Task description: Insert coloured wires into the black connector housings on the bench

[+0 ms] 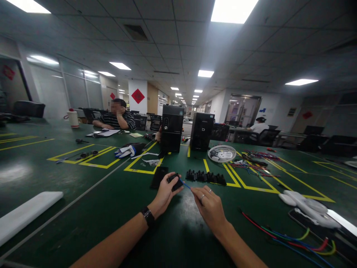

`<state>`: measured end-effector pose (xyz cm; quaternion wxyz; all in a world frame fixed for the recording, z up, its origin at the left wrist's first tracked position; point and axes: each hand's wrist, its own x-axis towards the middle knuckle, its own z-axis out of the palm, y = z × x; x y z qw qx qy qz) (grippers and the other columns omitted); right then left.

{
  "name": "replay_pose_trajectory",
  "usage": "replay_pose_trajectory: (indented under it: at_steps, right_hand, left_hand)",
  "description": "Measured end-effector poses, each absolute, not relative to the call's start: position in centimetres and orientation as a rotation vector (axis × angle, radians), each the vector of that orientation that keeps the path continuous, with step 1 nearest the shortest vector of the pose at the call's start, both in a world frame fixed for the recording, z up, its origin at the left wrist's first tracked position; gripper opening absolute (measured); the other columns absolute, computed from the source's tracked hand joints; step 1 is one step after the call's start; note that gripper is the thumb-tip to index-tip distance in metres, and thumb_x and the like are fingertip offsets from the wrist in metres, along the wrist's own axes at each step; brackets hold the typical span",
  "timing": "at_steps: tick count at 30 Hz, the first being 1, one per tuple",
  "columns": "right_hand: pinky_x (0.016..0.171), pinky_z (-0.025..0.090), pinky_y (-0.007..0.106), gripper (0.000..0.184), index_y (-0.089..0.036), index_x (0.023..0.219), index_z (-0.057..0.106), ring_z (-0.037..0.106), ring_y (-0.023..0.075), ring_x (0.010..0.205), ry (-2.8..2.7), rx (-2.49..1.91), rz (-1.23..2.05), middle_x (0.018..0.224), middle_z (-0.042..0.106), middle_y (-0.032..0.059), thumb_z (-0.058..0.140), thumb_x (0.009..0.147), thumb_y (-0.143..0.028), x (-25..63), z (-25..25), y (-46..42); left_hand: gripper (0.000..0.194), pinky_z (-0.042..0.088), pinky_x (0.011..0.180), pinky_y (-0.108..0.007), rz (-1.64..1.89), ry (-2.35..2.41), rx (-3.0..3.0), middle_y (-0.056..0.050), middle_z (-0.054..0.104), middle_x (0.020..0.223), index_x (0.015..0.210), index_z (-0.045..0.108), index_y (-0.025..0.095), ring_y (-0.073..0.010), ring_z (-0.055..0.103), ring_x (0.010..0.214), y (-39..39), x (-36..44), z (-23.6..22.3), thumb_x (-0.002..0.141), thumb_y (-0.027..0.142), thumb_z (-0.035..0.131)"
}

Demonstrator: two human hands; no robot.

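Note:
Over the near middle of the table, my left hand (167, 188) is closed around a small black block (173, 177) that looks like a terminal block. My right hand (210, 204), with rings on it, pinches a thin blue wire (185, 184). The wire's far end meets the block; whether it sits inside cannot be seen. Beyond my hands lies a row of similar black blocks (206, 177). A flat black panel (158, 178) rests just behind my left hand.
Two black computer towers (172, 128) (201, 132) stand farther back. A white basket (222, 153) holds small parts, with tangled wires (259, 160) beside it. Loose coloured wires (290, 238) and white devices (309, 208) lie right, gloves (129, 150) left. A person (115, 117) sits opposite.

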<state>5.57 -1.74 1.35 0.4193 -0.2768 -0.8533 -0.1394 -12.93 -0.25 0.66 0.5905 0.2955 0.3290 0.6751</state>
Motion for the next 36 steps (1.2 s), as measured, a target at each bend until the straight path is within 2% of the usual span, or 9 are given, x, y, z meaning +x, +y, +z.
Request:
replay_pose_trajectory:
  at_steps: [18, 25, 30, 33, 36]
  right_hand:
    - [0.078, 0.056, 0.030, 0.028, -0.018, 0.113, 0.061, 0.068, 0.0177, 0.088, -2.154, -0.684, -0.267, 0.099, 0.071, 0.0081, 0.047, 0.090, -0.011, 5.5, 0.8, -1.8]
    - [0.077, 0.056, 0.030, 0.029, -0.018, 0.114, 0.059, 0.068, 0.0183, 0.089, -2.292, -0.654, -0.250, 0.100, 0.071, 0.0075, 0.048, 0.089, -0.009, 4.9, -0.3, -1.8]
    - [0.078, 0.056, 0.031, 0.031, -0.018, 0.118, 0.056, 0.067, 0.0187, 0.091, -2.340, -0.569, -0.241, 0.102, 0.070, 0.0079, 0.045, 0.091, -0.009, 4.5, -0.6, -2.1]
    - [0.076, 0.055, 0.030, 0.031, -0.019, 0.119, 0.055, 0.067, 0.0186, 0.090, -2.291, -0.559, -0.213, 0.104, 0.069, 0.0083, 0.044, 0.092, -0.012, 4.3, -0.3, -2.1]
    - [0.067, 0.055, 0.028, 0.030, -0.018, 0.121, 0.054, 0.070, 0.0187, 0.078, -2.269, -0.682, -0.102, 0.096, 0.071, 0.0077, 0.043, 0.093, -0.018, 3.9, 0.0, -2.3]
  left_hand:
    - [0.030, 0.055, 0.083, -0.044, 1.581, 0.742, 0.702, -0.010, 0.063, 0.111, 0.107, 0.048, 0.021, -0.0208, 0.068, 0.090, 0.0, -12.9, -0.2, 0.081, 0.020, 0.064]
    - [0.037, 0.057, 0.058, -0.032, 1.593, 0.949, 0.832, -0.013, 0.060, 0.118, 0.104, 0.050, 0.020, -0.0196, 0.069, 0.077, -0.1, -13.1, -0.1, 0.075, 0.031, 0.070]
    - [0.035, 0.047, 0.036, -0.021, 1.644, 1.060, 0.866, -0.013, 0.062, 0.113, 0.102, 0.048, 0.020, -0.0145, 0.065, 0.059, -0.2, -13.1, 0.2, 0.075, 0.031, 0.067]
    - [0.035, 0.040, 0.031, -0.018, 1.680, 1.086, 0.877, -0.012, 0.064, 0.105, 0.100, 0.048, 0.019, -0.0133, 0.063, 0.054, -0.2, -12.9, 0.6, 0.074, 0.032, 0.066]
    - [0.042, 0.041, 0.034, -0.020, 1.675, 1.085, 0.869, -0.011, 0.064, 0.100, 0.106, 0.046, 0.019, -0.0126, 0.061, 0.051, -0.3, -12.8, 1.0, 0.074, 0.033, 0.067]
